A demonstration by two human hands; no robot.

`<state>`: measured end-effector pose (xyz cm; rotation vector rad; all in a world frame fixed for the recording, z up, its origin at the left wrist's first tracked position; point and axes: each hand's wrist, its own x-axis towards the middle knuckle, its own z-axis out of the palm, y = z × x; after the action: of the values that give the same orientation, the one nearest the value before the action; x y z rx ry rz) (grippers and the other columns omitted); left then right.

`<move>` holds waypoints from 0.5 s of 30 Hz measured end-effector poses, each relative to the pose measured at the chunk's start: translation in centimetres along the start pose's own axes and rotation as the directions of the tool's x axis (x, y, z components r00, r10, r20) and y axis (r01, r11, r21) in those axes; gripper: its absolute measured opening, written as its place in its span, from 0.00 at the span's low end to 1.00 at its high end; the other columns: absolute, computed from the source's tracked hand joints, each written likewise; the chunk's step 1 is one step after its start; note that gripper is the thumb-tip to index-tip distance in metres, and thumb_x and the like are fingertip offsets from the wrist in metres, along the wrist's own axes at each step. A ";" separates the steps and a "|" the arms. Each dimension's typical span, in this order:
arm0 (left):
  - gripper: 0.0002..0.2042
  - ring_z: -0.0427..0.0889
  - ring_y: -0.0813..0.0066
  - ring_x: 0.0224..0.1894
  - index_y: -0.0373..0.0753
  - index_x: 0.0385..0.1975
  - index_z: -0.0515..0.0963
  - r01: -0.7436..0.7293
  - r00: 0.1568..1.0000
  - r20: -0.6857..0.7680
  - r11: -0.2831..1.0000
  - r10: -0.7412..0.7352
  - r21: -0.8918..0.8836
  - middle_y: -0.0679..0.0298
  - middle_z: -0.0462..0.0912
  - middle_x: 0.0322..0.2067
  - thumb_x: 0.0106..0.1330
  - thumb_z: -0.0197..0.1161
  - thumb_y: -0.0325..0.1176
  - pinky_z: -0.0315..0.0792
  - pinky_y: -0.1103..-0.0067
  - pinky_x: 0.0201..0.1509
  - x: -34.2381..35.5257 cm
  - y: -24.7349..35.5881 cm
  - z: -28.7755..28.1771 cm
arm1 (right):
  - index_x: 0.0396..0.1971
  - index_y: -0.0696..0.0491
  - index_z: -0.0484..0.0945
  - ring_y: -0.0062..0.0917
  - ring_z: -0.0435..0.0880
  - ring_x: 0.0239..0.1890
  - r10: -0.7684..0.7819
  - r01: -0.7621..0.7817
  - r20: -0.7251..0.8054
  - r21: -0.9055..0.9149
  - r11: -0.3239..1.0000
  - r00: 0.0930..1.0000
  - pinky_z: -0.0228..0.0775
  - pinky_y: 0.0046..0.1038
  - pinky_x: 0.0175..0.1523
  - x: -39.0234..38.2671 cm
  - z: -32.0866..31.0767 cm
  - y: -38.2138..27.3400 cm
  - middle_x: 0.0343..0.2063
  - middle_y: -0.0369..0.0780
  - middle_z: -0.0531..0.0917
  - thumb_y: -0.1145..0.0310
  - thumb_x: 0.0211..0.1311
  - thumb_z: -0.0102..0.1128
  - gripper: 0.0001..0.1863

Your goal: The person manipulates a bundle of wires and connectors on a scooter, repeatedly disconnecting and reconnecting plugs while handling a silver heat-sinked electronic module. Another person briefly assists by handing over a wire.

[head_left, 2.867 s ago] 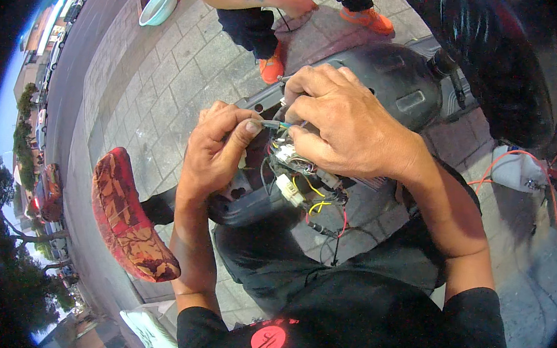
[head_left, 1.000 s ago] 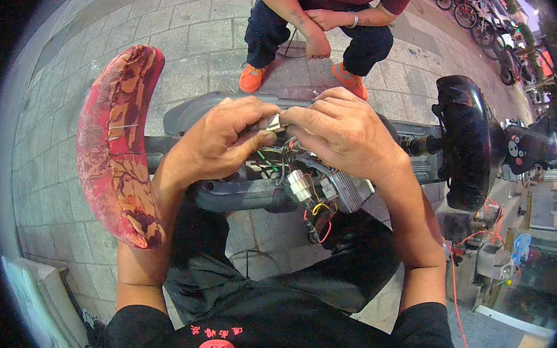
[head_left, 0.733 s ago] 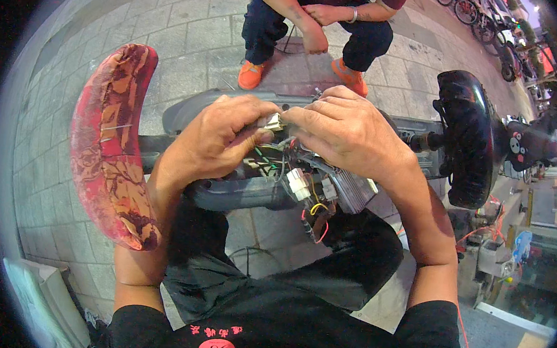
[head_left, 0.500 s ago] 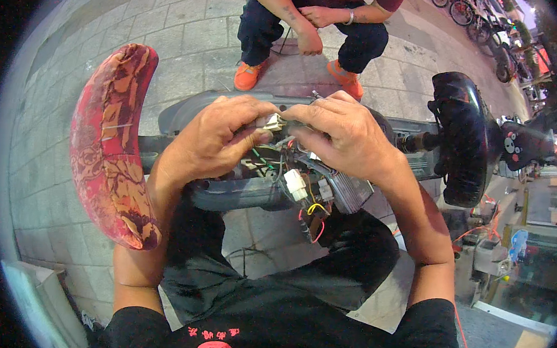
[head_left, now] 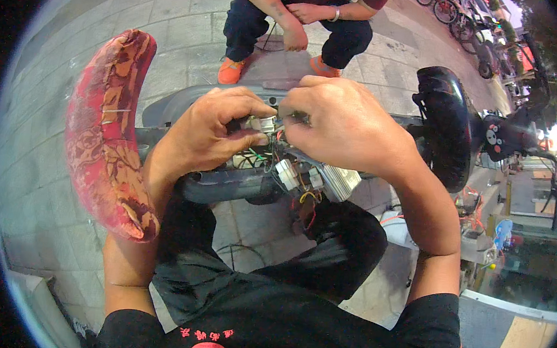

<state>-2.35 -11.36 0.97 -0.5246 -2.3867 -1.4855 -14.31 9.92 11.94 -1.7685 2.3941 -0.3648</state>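
Worn patterned cloth seat point(head_left: 108, 134); glossy black tyre point(head_left: 446, 125)

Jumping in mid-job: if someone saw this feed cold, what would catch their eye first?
First the two bare hands meeting at centre: the left hand and right hand pinch a small white connector above a tangle of coloured wires in the opened grey scooter body. Next, the big red patterned seat curving down the left side. At the top edge, another person crouches on the paving, in orange shoes.

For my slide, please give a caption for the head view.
Both hands, left hand and right hand, pinch small connectors above the scooter's open wiring bay.
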 end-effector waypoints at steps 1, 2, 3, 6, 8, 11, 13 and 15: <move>0.19 0.89 0.55 0.52 0.37 0.55 0.88 -0.017 1.000 -0.009 1.000 0.018 0.018 0.56 0.90 0.48 0.63 0.80 0.27 0.78 0.66 0.62 0.0 -0.2 0.1 | 0.34 0.61 0.90 0.53 0.91 0.40 0.000 0.002 0.024 -0.082 0.997 1.000 0.83 0.49 0.49 0.4 -0.2 -0.7 0.33 0.53 0.89 0.68 0.60 0.65 0.12; 0.19 0.89 0.55 0.52 0.37 0.54 0.87 -0.034 0.999 -0.017 0.999 0.035 0.037 0.55 0.90 0.48 0.63 0.80 0.28 0.78 0.65 0.62 -0.1 -0.4 0.2 | 0.31 0.61 0.90 0.52 0.93 0.40 0.055 -0.043 0.068 -0.176 0.983 0.996 0.86 0.48 0.46 0.7 -0.4 -1.7 0.32 0.54 0.91 0.69 0.59 0.65 0.11; 0.18 0.89 0.54 0.52 0.37 0.53 0.87 -0.050 0.998 -0.024 0.997 0.052 0.055 0.55 0.90 0.48 0.63 0.79 0.28 0.78 0.64 0.62 -0.2 -0.6 0.3 | 0.33 0.61 0.90 0.50 0.93 0.42 0.079 -0.047 0.131 -0.229 0.972 0.988 0.85 0.48 0.48 1.1 -0.3 -2.7 0.34 0.54 0.90 0.69 0.60 0.66 0.11; 0.17 0.87 0.48 0.47 0.36 0.49 0.86 -0.109 0.991 -0.066 0.992 0.114 0.068 0.53 0.88 0.43 0.60 0.79 0.29 0.79 0.63 0.53 -0.4 -0.7 0.2 | 0.39 0.62 0.89 0.47 0.93 0.44 0.142 -0.022 0.286 -0.386 0.922 0.948 0.86 0.45 0.51 1.8 0.1 -5.5 0.40 0.55 0.90 0.70 0.60 0.67 0.12; 0.17 0.87 0.47 0.45 0.36 0.49 0.86 -0.151 0.984 -0.086 0.988 0.154 0.040 0.53 0.88 0.41 0.60 0.79 0.29 0.79 0.62 0.52 -0.2 -0.8 0.3 | 0.40 0.63 0.89 0.47 0.94 0.43 0.162 -0.011 0.339 -0.407 0.913 0.927 0.86 0.45 0.49 2.0 -0.4 -6.5 0.40 0.55 0.90 0.71 0.59 0.67 0.13; 0.18 0.87 0.46 0.44 0.36 0.49 0.86 -0.178 0.977 -0.105 0.982 0.184 0.064 0.52 0.87 0.40 0.58 0.79 0.28 0.79 0.62 0.50 -0.2 -0.9 0.4 | 0.36 0.59 0.92 0.47 0.95 0.43 0.189 -0.049 0.293 -0.428 0.902 0.937 0.88 0.46 0.49 2.3 0.0 -6.6 0.38 0.53 0.93 0.71 0.57 0.70 0.10; 0.18 0.87 0.46 0.43 0.35 0.49 0.86 -0.180 0.977 -0.106 0.981 0.186 0.066 0.52 0.87 0.39 0.57 0.78 0.27 0.79 0.63 0.49 0.0 -1.0 0.5 | 0.38 0.63 0.89 0.50 0.94 0.45 0.231 -0.128 0.238 -0.382 0.915 0.943 0.86 0.48 0.51 2.2 0.2 -6.1 0.41 0.56 0.91 0.71 0.60 0.67 0.11; 0.18 0.87 0.47 0.43 0.35 0.49 0.86 -0.178 0.979 -0.099 0.983 0.180 0.031 0.52 0.87 0.39 0.57 0.77 0.26 0.79 0.64 0.48 0.5 -0.9 0.7 | 0.36 0.65 0.88 0.54 0.93 0.44 0.294 -0.225 0.188 -0.318 0.921 0.937 0.85 0.50 0.54 2.0 0.1 -5.4 0.37 0.59 0.90 0.69 0.62 0.66 0.13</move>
<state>-3.27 -10.99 0.13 -0.6260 -2.2116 -1.3732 -9.89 6.52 13.45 -1.4586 2.5631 0.2307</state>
